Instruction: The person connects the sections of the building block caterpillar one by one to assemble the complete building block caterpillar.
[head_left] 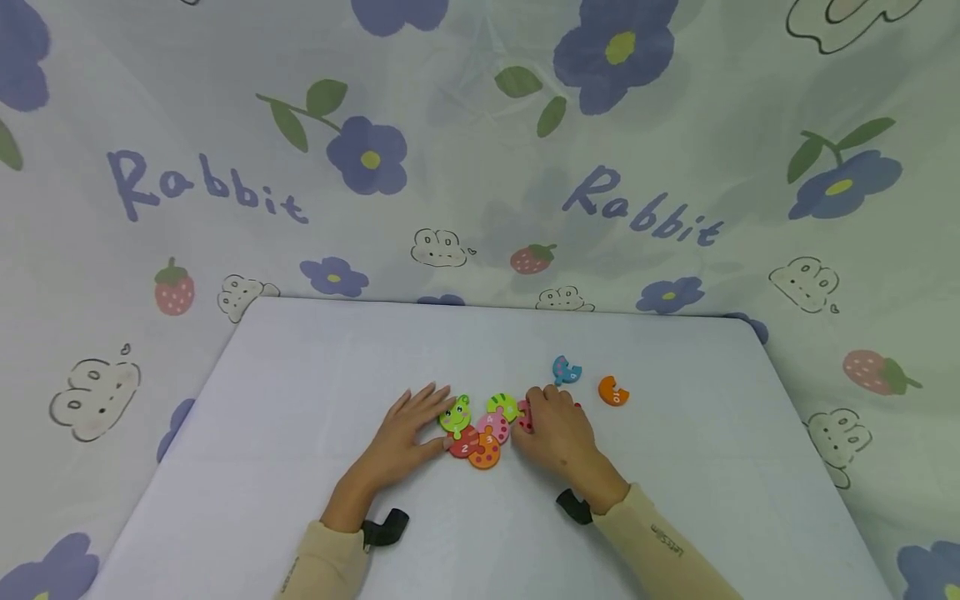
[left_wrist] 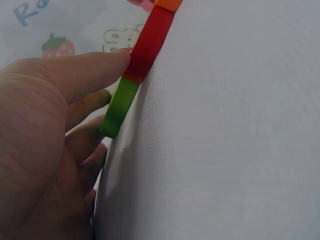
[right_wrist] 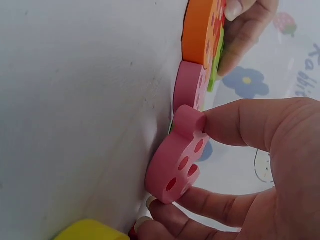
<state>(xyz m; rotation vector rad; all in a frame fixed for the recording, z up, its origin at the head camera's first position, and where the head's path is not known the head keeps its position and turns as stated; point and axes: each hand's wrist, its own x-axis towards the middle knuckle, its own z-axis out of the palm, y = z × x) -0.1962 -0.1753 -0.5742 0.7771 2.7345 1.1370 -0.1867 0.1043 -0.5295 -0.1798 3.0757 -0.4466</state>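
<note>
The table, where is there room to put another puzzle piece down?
The white table is bare behind the pieces up to its far edge, and widely to the left of the left hand. It is crowded in the middle, where both hands meet the joined colourful wooden caterpillar puzzle. Right of the right hand, past the blue piece and orange piece, it is bare too.

cream long sleeves point(head_left: 660, 542); small dark print, perhaps lettering, on right one; black wrist mounts point(head_left: 384, 528)

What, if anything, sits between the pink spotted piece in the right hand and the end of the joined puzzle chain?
Nothing visible. The right hand pinches the pink spotted piece right beside the chain's pink segment; the bare table shows no blocker. The blue piece and orange piece lie off to the side.
</note>
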